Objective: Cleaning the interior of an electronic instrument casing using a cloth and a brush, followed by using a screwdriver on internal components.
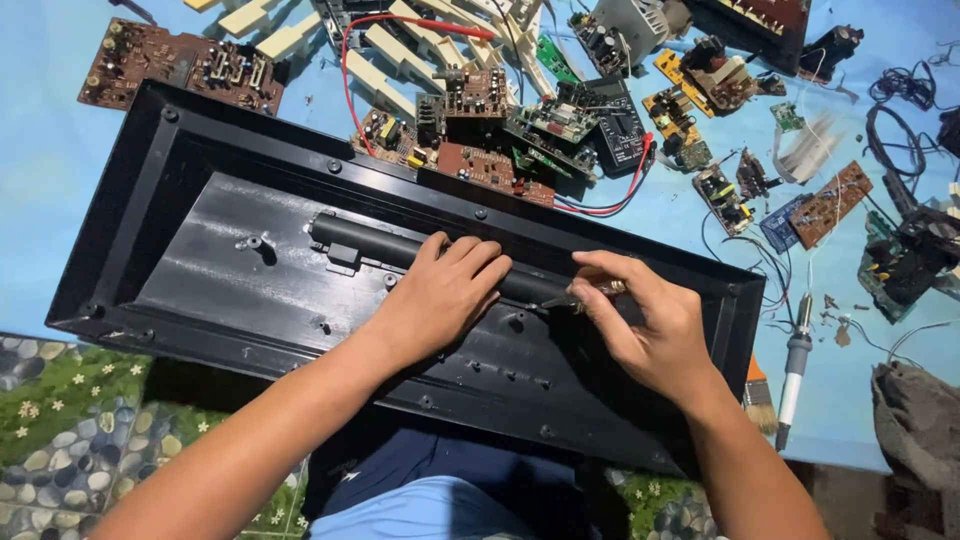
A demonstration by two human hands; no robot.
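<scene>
Left hand [440, 295] pressed flat on the tube [375, 245]; right hand [650, 320] pinched a screwdriver [578, 297], whose tip could slip and gouge the case [200, 200].

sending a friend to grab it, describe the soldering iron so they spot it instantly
Start at the big black plastic housing on the blue table. Just past its right end, beside the right hand, lies the soldering iron. Unlike the paintbrush next to it, it has a white-and-grey pen-shaped handle.
</scene>
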